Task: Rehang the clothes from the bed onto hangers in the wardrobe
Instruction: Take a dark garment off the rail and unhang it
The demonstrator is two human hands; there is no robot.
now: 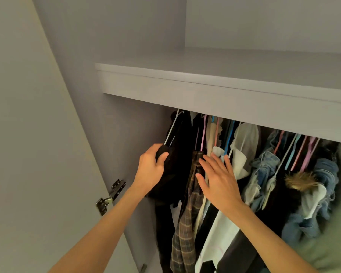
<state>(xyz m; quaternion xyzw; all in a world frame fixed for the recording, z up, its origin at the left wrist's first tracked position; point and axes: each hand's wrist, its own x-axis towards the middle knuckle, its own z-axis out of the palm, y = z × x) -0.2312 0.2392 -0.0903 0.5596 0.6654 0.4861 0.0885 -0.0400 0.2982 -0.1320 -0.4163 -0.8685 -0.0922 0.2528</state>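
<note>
A black garment (178, 170) hangs on a white hanger (170, 131) at the far left of the wardrobe rail. My left hand (150, 170) grips its shoulder, thumb curled over the dark cloth. My right hand (219, 180) is flat with straight, spread fingers and presses against the neighbouring hung clothes, a brown plaid shirt (187, 229) and a white top (217, 233). The rail itself is hidden behind the shelf's front edge.
A white shelf (205, 85) runs just above the hangers. Further right hang denim pieces (264, 168) and a fur-trimmed garment (299, 180) on pink, blue and white hangers. The open wardrobe door (37, 154) with its metal hinge (110, 196) stands at left.
</note>
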